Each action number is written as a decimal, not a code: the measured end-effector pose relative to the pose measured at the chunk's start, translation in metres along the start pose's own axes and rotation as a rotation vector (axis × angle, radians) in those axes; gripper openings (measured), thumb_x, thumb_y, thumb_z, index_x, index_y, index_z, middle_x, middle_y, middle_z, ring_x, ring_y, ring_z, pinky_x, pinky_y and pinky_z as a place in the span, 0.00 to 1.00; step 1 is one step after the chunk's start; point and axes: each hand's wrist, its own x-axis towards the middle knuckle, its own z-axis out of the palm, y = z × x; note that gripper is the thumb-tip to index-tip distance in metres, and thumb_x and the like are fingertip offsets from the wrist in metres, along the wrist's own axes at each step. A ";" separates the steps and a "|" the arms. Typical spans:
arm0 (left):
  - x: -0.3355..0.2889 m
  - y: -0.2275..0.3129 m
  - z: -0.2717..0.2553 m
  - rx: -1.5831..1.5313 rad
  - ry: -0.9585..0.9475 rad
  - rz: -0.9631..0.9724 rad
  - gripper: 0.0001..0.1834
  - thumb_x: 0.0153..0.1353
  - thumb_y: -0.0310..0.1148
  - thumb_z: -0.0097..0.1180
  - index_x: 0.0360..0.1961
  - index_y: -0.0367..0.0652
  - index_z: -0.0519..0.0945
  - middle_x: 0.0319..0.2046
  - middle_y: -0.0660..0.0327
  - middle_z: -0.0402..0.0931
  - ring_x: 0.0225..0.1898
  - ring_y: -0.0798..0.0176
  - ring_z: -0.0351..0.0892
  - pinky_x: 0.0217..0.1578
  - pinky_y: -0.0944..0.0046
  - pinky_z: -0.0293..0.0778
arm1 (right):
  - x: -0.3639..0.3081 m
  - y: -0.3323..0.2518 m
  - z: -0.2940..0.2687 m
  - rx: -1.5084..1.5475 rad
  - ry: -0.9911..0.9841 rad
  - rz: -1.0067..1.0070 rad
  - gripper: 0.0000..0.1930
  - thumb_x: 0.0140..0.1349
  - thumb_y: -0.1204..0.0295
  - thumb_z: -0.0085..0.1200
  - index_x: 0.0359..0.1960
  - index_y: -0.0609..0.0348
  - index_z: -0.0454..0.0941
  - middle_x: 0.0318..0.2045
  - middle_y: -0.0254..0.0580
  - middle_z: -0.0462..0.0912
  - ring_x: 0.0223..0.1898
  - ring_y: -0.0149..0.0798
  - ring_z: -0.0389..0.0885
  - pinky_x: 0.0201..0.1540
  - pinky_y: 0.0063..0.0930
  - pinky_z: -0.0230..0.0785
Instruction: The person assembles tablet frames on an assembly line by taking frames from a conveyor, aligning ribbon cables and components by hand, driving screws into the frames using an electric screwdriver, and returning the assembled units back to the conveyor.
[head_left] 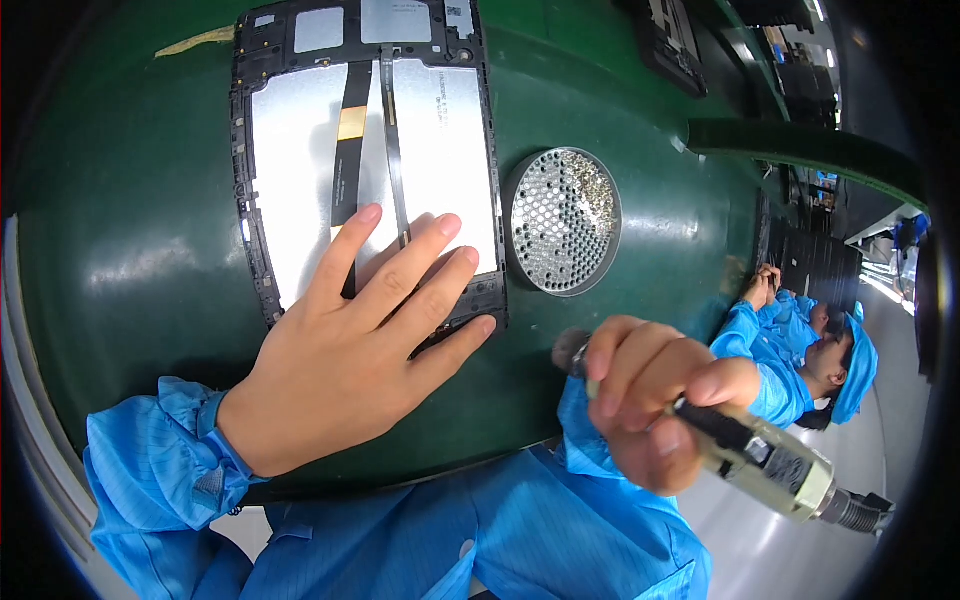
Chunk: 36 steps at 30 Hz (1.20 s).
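Observation:
My left hand [345, 335] lies with its fingers spread over the lower part of an opened tablet-like device [285, 160]. The device has a black frame, silver metal plates and two ribbon cables [352, 125] running down its middle. In my right hand [645, 400] is a pale electric screwdriver [775, 460], gripped to the right of the device. Its cord end points to the lower right, and its tip end, at the left, is blurred. Beside the device sits a round dish [562, 225] with a perforated plate and many small screws gathered at its upper right.
A green mat [150, 260] covers the table. Another black device [670, 40] lies at the far right, near a curved green edge [800, 140]. A co-worker [810, 360] in blue workwear and cap sits to the right, hands at the table. A yellowish strip [195, 42] lies far left.

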 end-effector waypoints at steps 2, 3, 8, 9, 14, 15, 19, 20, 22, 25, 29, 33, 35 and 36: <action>-0.001 0.000 0.000 0.010 -0.005 0.001 0.28 0.38 0.42 0.71 0.46 0.57 0.81 0.60 0.53 0.64 0.66 0.46 0.54 0.62 0.36 0.50 | -0.002 0.004 0.005 -0.008 -0.007 0.009 0.15 0.59 0.72 0.50 0.48 0.56 0.65 0.19 0.34 0.69 0.21 0.32 0.70 0.29 0.33 0.66; -0.001 0.000 0.001 0.021 -0.008 0.005 0.28 0.38 0.42 0.71 0.46 0.57 0.81 0.60 0.54 0.64 0.66 0.46 0.54 0.62 0.36 0.50 | -0.002 0.005 0.006 -0.012 -0.017 0.008 0.15 0.59 0.72 0.50 0.48 0.56 0.65 0.20 0.34 0.70 0.21 0.32 0.70 0.29 0.32 0.66; -0.001 0.000 0.001 -0.002 -0.010 -0.009 0.28 0.39 0.43 0.71 0.46 0.57 0.81 0.60 0.54 0.63 0.67 0.45 0.53 0.63 0.36 0.49 | 0.001 0.009 0.010 0.009 -0.025 -0.001 0.15 0.60 0.72 0.51 0.48 0.56 0.65 0.19 0.34 0.70 0.20 0.32 0.71 0.29 0.32 0.66; -0.001 0.000 0.001 -0.012 -0.011 -0.011 0.28 0.39 0.43 0.71 0.46 0.57 0.81 0.60 0.54 0.63 0.67 0.45 0.53 0.63 0.36 0.49 | 0.001 0.010 0.010 0.005 -0.024 0.009 0.15 0.60 0.72 0.51 0.48 0.56 0.65 0.19 0.34 0.70 0.21 0.32 0.71 0.29 0.32 0.66; -0.002 -0.001 0.005 -0.011 -0.005 -0.010 0.28 0.39 0.43 0.71 0.46 0.58 0.81 0.60 0.54 0.63 0.67 0.45 0.53 0.63 0.37 0.48 | -0.001 0.016 0.012 0.011 -0.017 0.009 0.15 0.60 0.72 0.51 0.48 0.56 0.65 0.19 0.34 0.70 0.21 0.33 0.71 0.30 0.33 0.66; -0.002 -0.001 0.005 -0.010 -0.004 -0.012 0.28 0.39 0.43 0.71 0.46 0.58 0.81 0.60 0.54 0.63 0.67 0.45 0.53 0.63 0.37 0.48 | -0.001 0.016 0.012 0.014 -0.023 0.014 0.15 0.60 0.73 0.51 0.48 0.56 0.65 0.20 0.35 0.70 0.21 0.33 0.71 0.30 0.33 0.66; -0.002 0.000 0.003 -0.003 0.004 -0.012 0.27 0.40 0.43 0.70 0.46 0.58 0.81 0.60 0.54 0.63 0.67 0.45 0.53 0.63 0.37 0.48 | 0.000 0.018 0.012 0.021 -0.022 0.009 0.15 0.60 0.73 0.50 0.48 0.56 0.64 0.20 0.36 0.70 0.21 0.33 0.71 0.31 0.33 0.66; -0.002 0.000 0.003 -0.006 0.007 -0.010 0.27 0.40 0.43 0.70 0.46 0.58 0.81 0.60 0.54 0.63 0.67 0.45 0.53 0.63 0.37 0.48 | 0.000 0.018 0.012 0.019 -0.022 0.009 0.15 0.60 0.73 0.50 0.48 0.56 0.64 0.20 0.36 0.70 0.21 0.33 0.71 0.31 0.33 0.66; -0.002 0.000 0.003 -0.007 0.009 -0.011 0.26 0.41 0.43 0.70 0.46 0.58 0.81 0.60 0.54 0.63 0.67 0.45 0.53 0.63 0.37 0.48 | 0.000 0.018 0.012 0.026 -0.017 0.021 0.15 0.60 0.73 0.50 0.47 0.57 0.64 0.20 0.36 0.70 0.21 0.34 0.71 0.30 0.34 0.66; -0.002 0.000 0.004 -0.005 0.007 -0.007 0.26 0.41 0.43 0.70 0.46 0.58 0.82 0.60 0.54 0.63 0.67 0.45 0.53 0.63 0.36 0.48 | 0.000 0.017 0.014 0.016 -0.010 0.023 0.14 0.59 0.73 0.50 0.46 0.57 0.64 0.20 0.37 0.70 0.21 0.34 0.71 0.30 0.34 0.66; -0.002 0.000 0.002 -0.006 0.001 -0.011 0.26 0.42 0.43 0.69 0.46 0.57 0.82 0.60 0.54 0.63 0.67 0.45 0.54 0.63 0.36 0.49 | 0.001 0.017 0.015 -0.013 -0.042 0.028 0.14 0.59 0.73 0.51 0.45 0.58 0.64 0.20 0.37 0.70 0.21 0.34 0.70 0.30 0.35 0.66; -0.002 0.000 0.001 -0.007 0.024 -0.003 0.24 0.44 0.43 0.68 0.46 0.57 0.81 0.60 0.53 0.64 0.66 0.45 0.54 0.63 0.36 0.50 | 0.000 0.018 0.015 0.006 -0.031 0.023 0.14 0.59 0.73 0.52 0.44 0.57 0.64 0.19 0.37 0.70 0.20 0.35 0.70 0.30 0.36 0.67; -0.003 0.001 -0.002 -0.011 0.016 -0.001 0.24 0.44 0.43 0.67 0.46 0.57 0.81 0.59 0.53 0.64 0.66 0.45 0.55 0.62 0.36 0.50 | 0.000 0.017 0.016 0.009 -0.038 0.017 0.14 0.58 0.73 0.52 0.44 0.57 0.64 0.19 0.37 0.70 0.20 0.35 0.70 0.29 0.36 0.67; -0.001 0.000 -0.003 -0.016 0.011 0.003 0.24 0.45 0.42 0.67 0.46 0.56 0.81 0.59 0.53 0.64 0.66 0.45 0.55 0.62 0.36 0.50 | 0.001 0.018 0.017 0.005 -0.055 0.006 0.14 0.58 0.73 0.52 0.45 0.57 0.64 0.19 0.37 0.70 0.20 0.34 0.70 0.29 0.36 0.67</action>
